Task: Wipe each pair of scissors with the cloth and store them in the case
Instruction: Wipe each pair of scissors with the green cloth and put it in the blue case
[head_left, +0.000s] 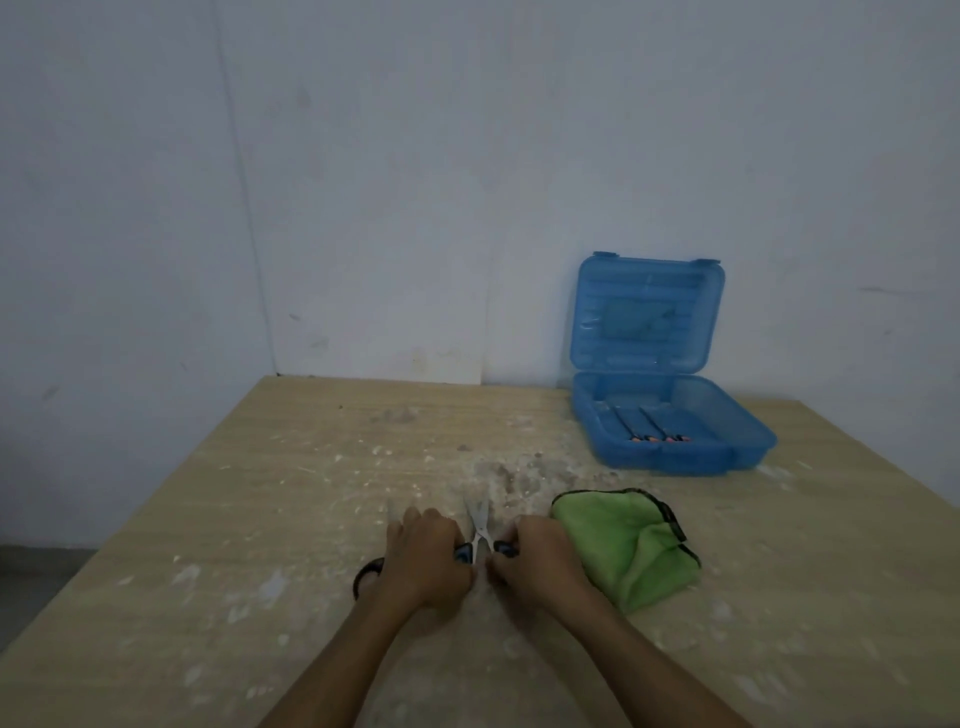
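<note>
A small pair of scissors (481, 525) lies near the table's front, blades pointing away from me and slightly spread. My left hand (428, 553) grips its left handle and my right hand (540, 558) grips its right handle. A second black scissor handle (366, 574) pokes out from under my left wrist. Just right of my right hand, a crumpled green cloth (631, 540) rests on the table. The blue plastic case (670, 431) stands open at the back right, lid upright against the wall, with scissors (652, 428) inside its tray.
The wooden table (260, 493) is dusted with white powder and crumbs, thickest in the middle before the case. A pale wall rises behind the table's far edge. The table's left edge drops off to the floor.
</note>
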